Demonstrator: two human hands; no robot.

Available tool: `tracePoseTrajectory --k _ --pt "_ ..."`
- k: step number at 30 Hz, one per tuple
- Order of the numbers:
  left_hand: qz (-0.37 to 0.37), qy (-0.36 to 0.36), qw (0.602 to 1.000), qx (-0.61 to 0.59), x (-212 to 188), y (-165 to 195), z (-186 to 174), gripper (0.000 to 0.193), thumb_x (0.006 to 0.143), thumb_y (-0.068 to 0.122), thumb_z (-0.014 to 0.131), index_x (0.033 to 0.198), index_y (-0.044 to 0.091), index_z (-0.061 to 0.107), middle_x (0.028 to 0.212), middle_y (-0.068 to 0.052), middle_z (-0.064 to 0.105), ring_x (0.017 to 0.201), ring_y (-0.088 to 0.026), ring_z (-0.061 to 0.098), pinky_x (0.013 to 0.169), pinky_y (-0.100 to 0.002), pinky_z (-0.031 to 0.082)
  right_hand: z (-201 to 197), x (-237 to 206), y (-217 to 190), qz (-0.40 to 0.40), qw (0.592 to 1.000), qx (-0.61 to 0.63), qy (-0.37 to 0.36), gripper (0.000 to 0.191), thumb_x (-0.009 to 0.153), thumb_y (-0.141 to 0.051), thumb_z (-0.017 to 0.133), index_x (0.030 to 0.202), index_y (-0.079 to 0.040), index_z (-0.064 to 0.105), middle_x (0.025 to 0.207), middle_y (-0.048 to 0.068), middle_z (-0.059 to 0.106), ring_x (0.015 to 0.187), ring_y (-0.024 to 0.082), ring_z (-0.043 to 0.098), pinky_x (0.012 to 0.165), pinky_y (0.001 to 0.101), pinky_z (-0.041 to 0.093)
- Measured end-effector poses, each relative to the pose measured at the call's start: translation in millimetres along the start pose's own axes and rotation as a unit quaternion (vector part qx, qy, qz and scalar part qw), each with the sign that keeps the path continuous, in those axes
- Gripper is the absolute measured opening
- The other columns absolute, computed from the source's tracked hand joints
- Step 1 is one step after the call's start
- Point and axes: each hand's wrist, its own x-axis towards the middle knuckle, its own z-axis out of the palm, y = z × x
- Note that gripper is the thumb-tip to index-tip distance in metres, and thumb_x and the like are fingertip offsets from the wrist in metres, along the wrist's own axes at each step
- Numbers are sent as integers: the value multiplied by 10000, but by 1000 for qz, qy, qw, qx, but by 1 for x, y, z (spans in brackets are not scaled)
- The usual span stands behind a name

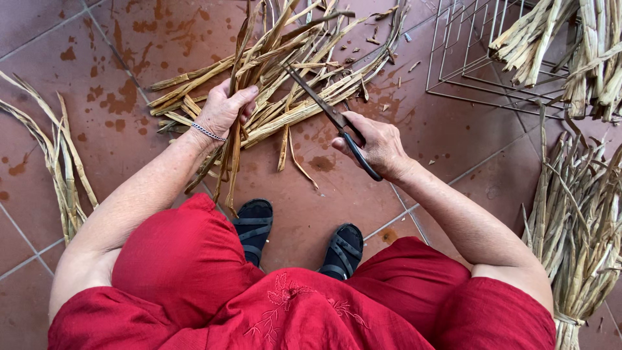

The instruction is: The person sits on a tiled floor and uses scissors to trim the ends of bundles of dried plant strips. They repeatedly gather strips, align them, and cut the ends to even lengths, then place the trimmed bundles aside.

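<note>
Dried reed strips (228, 155) are gripped by the left hand (221, 110); black-handled scissors (337, 122) are clasped in the right hand (379, 148). A thumb could be nicked if the blades close near it.

I see no package, no label, no sign and no screen anywhere here. Nothing on the floor carries a wrapper or a printed surface.
</note>
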Motion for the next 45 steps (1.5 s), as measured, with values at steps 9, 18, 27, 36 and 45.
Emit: tracePoseTrajectory --k 9,18,27,36,45 --pt "-29 -27 997 -73 -2 4 -3 132 976 162 734 985 86 627 717 14 582 601 -58 535 496 -199 434 1 3 5 2 1000 -30 10 584 945 -511 721 1331 -87 609 996 157 734 912 345 725 765 441 561" --pt "-40 -46 995 -81 -6 5 1 151 970 135 733 1047 70 621 784 13 579 649 -62 548 499 -205 436 1 11 0 43 999 -24 -21 550 948 -538 706 1276 -101 639 842 133 726 797 314 729 716 432 556" --pt "-42 -9 988 -148 -1 6 0 165 978 167 699 1084 91 597 856 -4 605 635 -93 569 467 -217 443 -6 4 -1 -24 999 -26 7 603 947 -563 709 1313 -91 629 943 147 729 865 333 721 735 436 555" --pt "-40 -8 992 -120 -2 4 3 163 988 151 711 1099 85 611 832 8 586 631 -66 546 468 -205 432 -8 8 -2 57 998 11 -16 564 940 -547 697 1307 -122 638 866 126 723 818 312 726 737 434 550" --pt "-20 -12 993 -120 -5 3 3 156 954 70 727 1057 79 610 778 -2 599 582 -66 552 446 -209 423 -6 9 -6 67 997 -6 -34 479 948 -552 679 1213 -153 679 746 113 693 720 316 709 675 441 543"
